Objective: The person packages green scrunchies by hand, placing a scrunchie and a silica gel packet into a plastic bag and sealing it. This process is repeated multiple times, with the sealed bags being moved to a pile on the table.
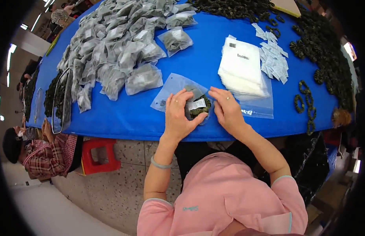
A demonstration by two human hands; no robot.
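A dark green scrunchie (206, 103) with a white label (197, 104) lies over a translucent plastic bag (165, 94) near the front edge of the table. My left hand (177, 114) curls around the scrunchie from the left, its thumb along the near side and its fingers over the bag. From the right, my right hand (229, 110) has bent fingers at the bag's edge beside the scrunchie. Part of both scrunchie and bag is hidden under my hands. A stack of white printed bags (239, 65) lies beyond my right hand.
Many filled bags (119, 43) are heaped at the left on the blue table (204, 33). Small labels (275, 61) lie by the stack. Loose scrunchies (306, 100) and a dark pile (324, 51) fill the right. Beside a wire basket (61, 102) sits another person (48, 153).
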